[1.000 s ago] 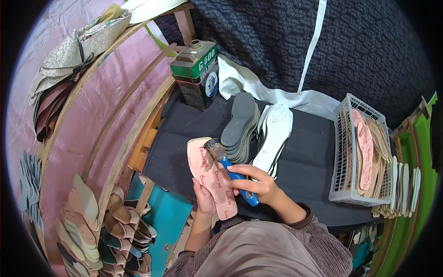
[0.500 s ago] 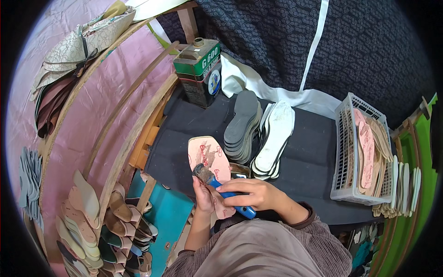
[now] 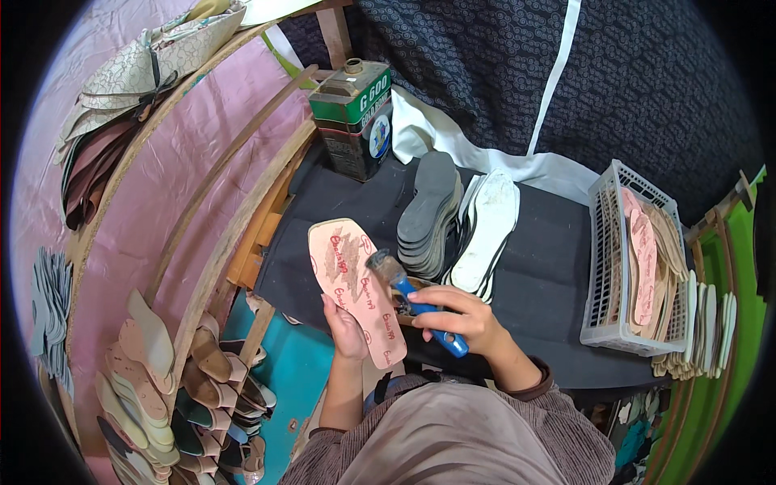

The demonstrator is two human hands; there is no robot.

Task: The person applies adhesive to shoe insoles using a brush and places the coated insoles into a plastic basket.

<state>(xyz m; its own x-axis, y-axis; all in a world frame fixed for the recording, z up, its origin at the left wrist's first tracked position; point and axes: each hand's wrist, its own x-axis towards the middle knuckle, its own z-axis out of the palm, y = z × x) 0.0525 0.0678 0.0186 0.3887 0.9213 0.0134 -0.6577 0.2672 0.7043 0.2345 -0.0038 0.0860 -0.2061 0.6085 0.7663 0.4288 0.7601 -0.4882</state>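
My left hand (image 3: 346,333) grips the edge of a pink shoe insole (image 3: 380,323) with red printing, tilted up above the black-covered table. A rough brownish wet-looking patch marks its toe part. In my right hand (image 3: 473,322) is a brush with a blue handle (image 3: 447,339). The dark, caked brush head (image 3: 386,265) is just right of the insole's upper half, and I cannot tell whether it touches. Behind the brush, a small container (image 3: 402,303) is mostly hidden. Beyond lie a stack of grey insoles (image 3: 426,202) and a stack of white insoles (image 3: 485,234).
A green and black metal can (image 3: 356,121) stands at the table's far left. On the right is a white plastic basket (image 3: 594,330) of pink and tan insoles, with more pieces (image 3: 711,323) beside it. Shelves at left hold shoes (image 3: 212,364) and insoles (image 3: 133,364).
My left hand has shifted the insole up and left. The brush has moved from over the insole to its right side, and the wet-looking patch shows more fully.
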